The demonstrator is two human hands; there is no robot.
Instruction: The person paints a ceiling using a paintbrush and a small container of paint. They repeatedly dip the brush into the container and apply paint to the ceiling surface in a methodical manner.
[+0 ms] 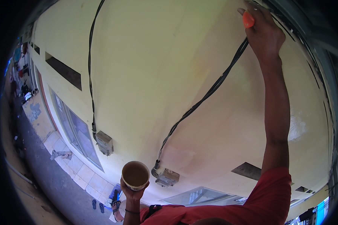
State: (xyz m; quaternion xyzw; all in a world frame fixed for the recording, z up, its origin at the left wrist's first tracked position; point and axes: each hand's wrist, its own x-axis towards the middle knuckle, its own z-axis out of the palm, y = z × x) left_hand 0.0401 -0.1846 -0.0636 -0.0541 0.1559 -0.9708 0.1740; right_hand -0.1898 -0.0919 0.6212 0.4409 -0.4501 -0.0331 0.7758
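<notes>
Down at the lower middle, my left hand (134, 193) is closed around a small round tub (135, 176), held upright with its open mouth toward me. The inside looks brownish; whether that is liquid I cannot tell. My right arm is stretched up along the pale yellow wall (150, 67). At its end, near the top of the wall, my right hand (266, 37) grips a tool with an orange handle (248, 20). The tool's working end is hidden behind the fingers, so its kind does not show. Just below this hand runs a twisted black cable (210, 92).
The cable drops to a grey meter box (167, 177); another black cable (90, 63) reaches a second box (104, 143). Dark wall openings (64, 71), a window (77, 125) and roof edging (319, 48) surround the wall. Sandals (98, 206) lie on the ground far below.
</notes>
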